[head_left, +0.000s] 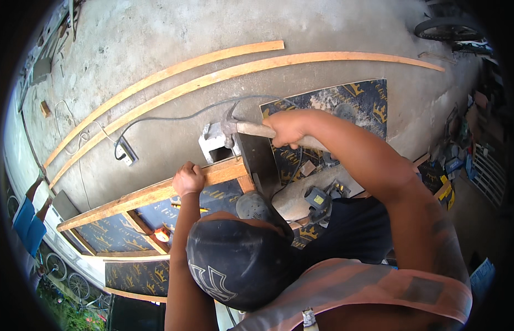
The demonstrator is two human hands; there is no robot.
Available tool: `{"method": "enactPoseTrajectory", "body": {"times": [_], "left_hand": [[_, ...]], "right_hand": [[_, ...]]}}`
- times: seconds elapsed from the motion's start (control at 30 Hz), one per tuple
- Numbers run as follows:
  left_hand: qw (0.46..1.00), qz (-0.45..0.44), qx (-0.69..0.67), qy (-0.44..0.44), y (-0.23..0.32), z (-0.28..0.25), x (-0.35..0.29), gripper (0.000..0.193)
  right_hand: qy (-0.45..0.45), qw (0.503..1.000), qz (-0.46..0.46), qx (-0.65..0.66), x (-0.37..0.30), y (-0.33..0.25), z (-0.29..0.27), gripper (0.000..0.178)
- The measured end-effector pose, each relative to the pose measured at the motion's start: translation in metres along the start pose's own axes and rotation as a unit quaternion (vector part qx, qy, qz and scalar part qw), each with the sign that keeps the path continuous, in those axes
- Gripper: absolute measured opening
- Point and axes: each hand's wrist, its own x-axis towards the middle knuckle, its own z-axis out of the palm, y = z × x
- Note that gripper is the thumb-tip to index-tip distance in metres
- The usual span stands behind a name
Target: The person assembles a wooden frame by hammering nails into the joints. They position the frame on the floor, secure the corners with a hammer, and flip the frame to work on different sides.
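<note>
My right hand [290,129] is closed round the handle of a claw hammer [230,128]. The hammer's head hangs above the far right corner of a wooden frame [116,205], beside a whitish block-like piece [210,139]. My left hand [189,179] is closed over the frame's far strip, its fingers curled and partly hidden. Black panel with gold print backs the frame. On that panel lie an orange tape measure [162,234] and a thin yellow-and-black pencil-like stick [189,208]. My dark-clad knee [235,262] covers part of the near side.
Two long wooden strips [224,73] lie on the concrete floor beyond. A black cable runs from a power strip [126,154] past the hammer. To the right are a dusty printed panel [370,107] and a dark power tool [318,198]. Another person's blue clothing [28,226] shows far left.
</note>
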Motion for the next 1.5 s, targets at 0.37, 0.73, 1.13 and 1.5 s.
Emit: {"method": "enactPoseTrajectory", "body": {"times": [0.37,0.73,1.13,1.5], "left_hand": [[1.000,0.011,0.008,0.027,-0.012,0.012,-0.003,0.030],[1.000,-0.001,0.008,0.003,-0.003,0.005,-0.002,0.029],[1.000,0.004,-0.006,0.011,-0.003,0.005,0.000,0.029],[1.000,-0.005,0.008,-0.004,-0.004,0.005,-0.004,0.030]], "right_hand": [[-0.056,0.997,0.003,-0.061,-0.001,-0.005,-0.001,0.037],[0.044,0.998,-0.007,0.044,0.002,-0.003,0.003,0.044],[-0.008,0.998,-0.007,-0.068,-0.002,-0.008,-0.005,0.042],[-0.029,0.995,-0.003,-0.094,0.004,-0.007,0.003,0.037]]}}
